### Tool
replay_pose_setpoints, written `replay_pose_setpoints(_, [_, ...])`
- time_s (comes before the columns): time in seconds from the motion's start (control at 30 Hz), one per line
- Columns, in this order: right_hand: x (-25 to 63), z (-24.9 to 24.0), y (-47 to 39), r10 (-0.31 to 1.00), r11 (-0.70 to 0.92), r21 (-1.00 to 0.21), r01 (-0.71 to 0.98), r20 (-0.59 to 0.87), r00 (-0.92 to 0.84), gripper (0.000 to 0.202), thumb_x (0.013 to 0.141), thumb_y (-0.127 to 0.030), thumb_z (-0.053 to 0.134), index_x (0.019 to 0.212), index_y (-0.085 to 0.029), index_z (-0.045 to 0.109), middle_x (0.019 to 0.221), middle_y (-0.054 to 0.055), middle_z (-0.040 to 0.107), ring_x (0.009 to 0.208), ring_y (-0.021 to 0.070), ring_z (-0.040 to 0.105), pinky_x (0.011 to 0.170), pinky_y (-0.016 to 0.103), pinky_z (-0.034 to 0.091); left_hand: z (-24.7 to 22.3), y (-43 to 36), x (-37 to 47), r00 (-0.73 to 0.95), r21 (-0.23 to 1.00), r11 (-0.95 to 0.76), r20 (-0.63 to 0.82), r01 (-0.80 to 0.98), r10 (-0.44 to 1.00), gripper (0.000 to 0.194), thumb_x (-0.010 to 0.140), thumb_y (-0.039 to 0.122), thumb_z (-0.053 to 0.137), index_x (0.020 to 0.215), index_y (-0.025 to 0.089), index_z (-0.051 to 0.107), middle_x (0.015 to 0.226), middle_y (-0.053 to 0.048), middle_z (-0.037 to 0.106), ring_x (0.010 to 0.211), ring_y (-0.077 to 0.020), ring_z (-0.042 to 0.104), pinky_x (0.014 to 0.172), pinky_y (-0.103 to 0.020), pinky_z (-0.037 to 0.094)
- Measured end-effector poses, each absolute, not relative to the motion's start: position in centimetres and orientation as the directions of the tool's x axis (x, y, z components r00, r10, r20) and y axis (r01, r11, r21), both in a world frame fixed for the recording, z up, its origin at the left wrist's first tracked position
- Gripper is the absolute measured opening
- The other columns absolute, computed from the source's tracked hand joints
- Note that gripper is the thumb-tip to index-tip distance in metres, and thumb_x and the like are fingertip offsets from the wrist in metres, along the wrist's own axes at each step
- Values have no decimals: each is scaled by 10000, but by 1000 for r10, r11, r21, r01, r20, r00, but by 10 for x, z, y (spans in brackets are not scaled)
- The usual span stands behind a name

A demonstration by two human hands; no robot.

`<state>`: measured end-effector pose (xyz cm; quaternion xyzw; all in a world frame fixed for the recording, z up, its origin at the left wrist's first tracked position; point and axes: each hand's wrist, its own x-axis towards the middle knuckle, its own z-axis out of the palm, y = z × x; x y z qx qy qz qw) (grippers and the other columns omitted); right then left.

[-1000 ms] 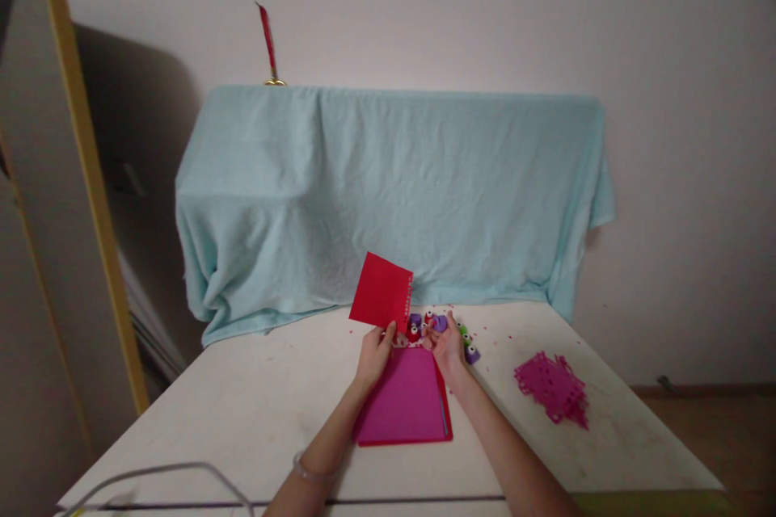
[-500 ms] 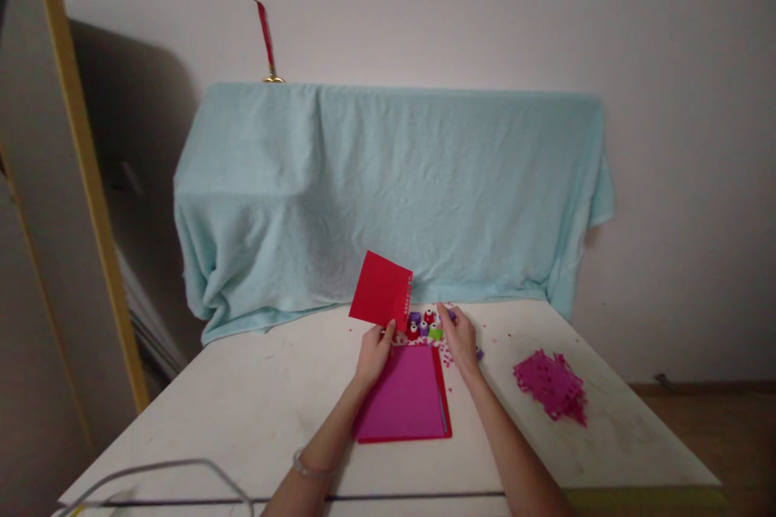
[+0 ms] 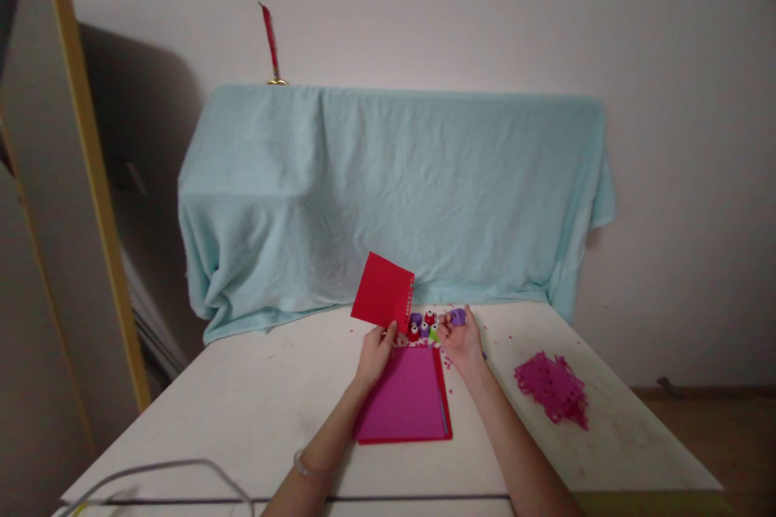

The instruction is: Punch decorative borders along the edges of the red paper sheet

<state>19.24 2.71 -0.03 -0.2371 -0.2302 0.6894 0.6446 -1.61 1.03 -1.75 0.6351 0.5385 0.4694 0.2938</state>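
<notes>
My left hand (image 3: 377,351) pinches the lower corner of a red sheet (image 3: 383,289), held up and tilted, with a row of small punched holes along its right edge. My right hand (image 3: 461,342) is turned palm up, with a small purple punch (image 3: 458,317) held at its fingers. Between the hands stand several small punches, among them a red one (image 3: 430,317) and a green one (image 3: 434,333). Magenta paper (image 3: 403,396) lies on red paper (image 3: 449,422) in front of them, partly under my left wrist.
A pile of magenta paper strips (image 3: 553,388) lies on the right of the white table (image 3: 260,404). Tiny paper bits are scattered near the punches. A light blue cloth (image 3: 394,186) hangs behind the table. A grey cable (image 3: 163,464) curves at the front left.
My right hand has turned over, palm up, and the purple punch shows more fully. My left hand and the red sheet have hardly moved; the view has shifted slightly.
</notes>
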Motion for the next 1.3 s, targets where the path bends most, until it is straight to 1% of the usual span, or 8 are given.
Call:
replay_pose_setpoints(0.17, [193,-3,22,990,-112,-487,-866,16,-137,366,842,-496,481,626,-201,511,621,4,546,467,101,411,482,258,362,-20,12,-16,-20,875,-238,271,422,962,532,872,569,364,584,157,538,505,-15,554,535,-145,518,544,-246,306])
replay_pose_setpoints(0.33, [194,-5,24,990,-116,-433,-894,20,-138,368,850,-483,483,604,-209,470,579,-16,487,472,107,394,481,256,355,-22,13,-17,-25,876,-226,261,426,965,525,870,571,366,591,159,532,505,-15,555,534,-145,520,539,-242,301])
replay_pose_setpoints(0.47, [195,-8,25,989,-124,-420,-899,18,-144,384,847,-502,479,598,-211,455,574,-19,472,488,113,409,501,265,373,-22,13,-17,-22,870,-235,271,433,962,526,872,569,368,590,157,534,503,-14,553,537,-143,519,543,-243,300])
replay_pose_setpoints(0.7, [195,-10,28,993,-108,-429,-897,-9,-115,410,851,-515,450,570,-217,429,546,-22,458,513,126,442,598,311,437,-20,12,-16,-15,871,-237,270,429,963,528,874,560,367,577,156,534,502,-16,553,534,-141,515,548,-242,308])
replay_pose_setpoints(0.87, [195,-9,26,993,-114,-455,-883,-48,-103,411,851,-528,432,578,-221,447,547,-20,476,562,139,492,670,337,460,-19,11,-15,-12,870,-237,268,433,963,523,874,556,365,578,157,531,507,-17,555,536,-140,513,544,-239,304])
replay_pose_setpoints(1.1, [196,-3,22,992,-122,-443,-888,-54,-110,417,845,-544,429,582,-224,475,551,-15,519,584,150,522,720,363,474,-16,10,-15,4,856,-252,280,452,960,522,875,547,357,579,157,539,515,-19,559,543,-142,513,548,-239,306])
replay_pose_setpoints(1.17, [196,0,21,992,-130,-440,-888,-53,-119,410,847,-544,426,599,-225,495,582,-6,550,610,157,543,734,373,482,-17,11,-14,13,857,-252,276,449,961,522,877,549,354,580,160,536,506,-16,555,539,-143,518,552,-239,311])
replay_pose_setpoints(1.3, [192,8,17,989,-146,-419,-896,-73,-127,416,845,-569,419,646,-223,536,750,43,646,765,192,606,803,417,493,-17,10,-15,7,861,-238,263,449,965,523,876,553,354,578,163,534,500,-16,556,528,-144,525,555,-241,318])
